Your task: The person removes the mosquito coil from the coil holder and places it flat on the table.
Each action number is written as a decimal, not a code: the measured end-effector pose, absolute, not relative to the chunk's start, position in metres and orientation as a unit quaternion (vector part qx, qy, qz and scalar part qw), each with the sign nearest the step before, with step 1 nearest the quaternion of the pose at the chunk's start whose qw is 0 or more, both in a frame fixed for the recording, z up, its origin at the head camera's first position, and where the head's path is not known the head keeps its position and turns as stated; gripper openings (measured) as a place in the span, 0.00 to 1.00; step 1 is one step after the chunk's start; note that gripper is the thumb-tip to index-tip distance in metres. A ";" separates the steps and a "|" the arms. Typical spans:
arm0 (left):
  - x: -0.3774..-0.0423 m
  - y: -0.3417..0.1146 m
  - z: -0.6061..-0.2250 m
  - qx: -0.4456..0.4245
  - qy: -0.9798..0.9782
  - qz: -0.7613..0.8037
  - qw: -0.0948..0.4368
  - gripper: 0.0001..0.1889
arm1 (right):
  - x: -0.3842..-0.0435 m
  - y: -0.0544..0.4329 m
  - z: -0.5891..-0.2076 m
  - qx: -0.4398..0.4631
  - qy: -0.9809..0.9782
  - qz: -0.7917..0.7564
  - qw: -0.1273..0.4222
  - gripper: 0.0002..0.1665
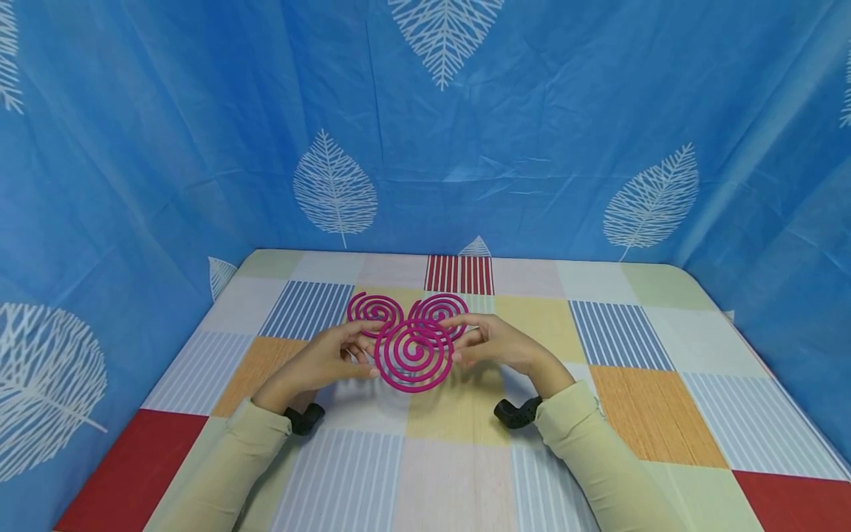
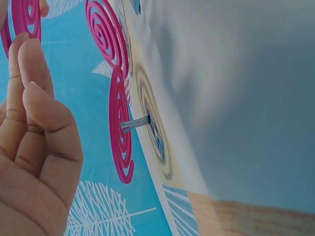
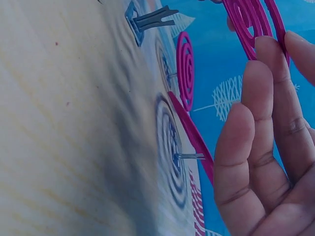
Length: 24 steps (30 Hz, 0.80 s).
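Between my hands is a magenta mosquito coil, raised above the table. My left hand pinches its left edge, and my right hand grips the opposite edge with thumb and fingertips. Just behind it, a second coil sits on a small metal stand. To the right of that, a third coil is tilted on its own metal stand, partly hidden by the held coil. Below the held coil, the right wrist view shows a bare metal stand with upright prongs.
A patchwork-patterned cloth covers the table. Blue curtains with white leaf prints rise behind the table and along both sides. Black wrist straps sit at the cuffs of the light sleeves.
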<state>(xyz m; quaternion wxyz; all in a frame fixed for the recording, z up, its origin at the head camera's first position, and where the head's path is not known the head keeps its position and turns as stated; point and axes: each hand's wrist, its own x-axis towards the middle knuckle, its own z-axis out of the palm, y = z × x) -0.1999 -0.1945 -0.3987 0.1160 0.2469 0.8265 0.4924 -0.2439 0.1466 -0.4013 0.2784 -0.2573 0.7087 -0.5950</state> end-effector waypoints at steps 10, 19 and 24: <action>-0.199 -0.190 -0.403 0.249 0.819 0.503 0.117 0.37 | -0.245 0.152 -0.400 -0.261 0.710 -0.593 0.276 0.39; -0.196 -0.184 -0.402 0.256 0.822 0.498 0.102 0.38 | -0.249 0.158 -0.400 -0.270 0.700 -0.598 0.283 0.40; -0.195 -0.180 -0.403 0.259 0.816 0.506 0.102 0.38 | -0.249 0.161 -0.398 -0.274 0.698 -0.599 0.282 0.39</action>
